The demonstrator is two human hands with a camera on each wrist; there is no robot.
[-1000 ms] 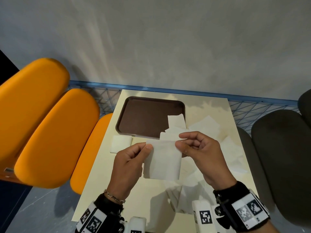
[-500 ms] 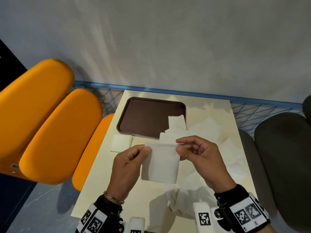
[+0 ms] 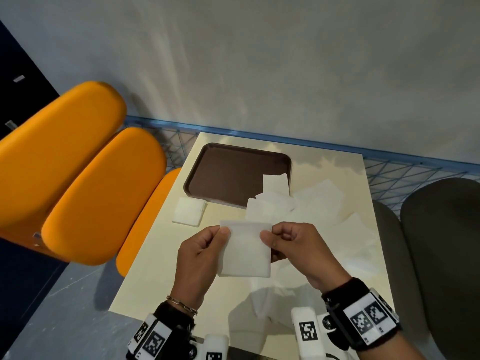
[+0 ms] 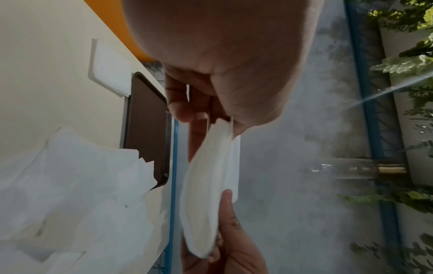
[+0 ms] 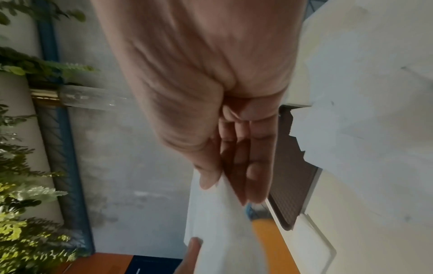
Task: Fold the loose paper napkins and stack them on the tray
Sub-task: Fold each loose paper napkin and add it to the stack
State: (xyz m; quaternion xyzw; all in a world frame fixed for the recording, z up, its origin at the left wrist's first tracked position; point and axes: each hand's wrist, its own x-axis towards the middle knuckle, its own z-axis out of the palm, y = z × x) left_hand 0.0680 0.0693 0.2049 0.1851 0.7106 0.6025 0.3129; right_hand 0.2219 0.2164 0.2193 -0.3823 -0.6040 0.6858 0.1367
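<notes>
Fingers of both hands, left hand [image 3: 200,253] and right hand [image 3: 296,245], pinch 1 folded napkin [image 3: 245,252] short of the tray [image 3: 223,172]; loose napkins [image 3: 324,203] beside the tray remain unfolded.

White napkin [image 3: 245,250], brown tray [image 3: 226,172]

napkin [image 3: 244,249]: top edges now aligned | hands: pinching both upper corners, moved closer in

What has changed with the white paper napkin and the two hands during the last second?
The white paper napkin now hangs as a squarer, folded piece; the right hand pinches its upper right corner, no longer covering the top edge. The left hand still pinches the left corner. The brown plastic tray has not moved.
</notes>
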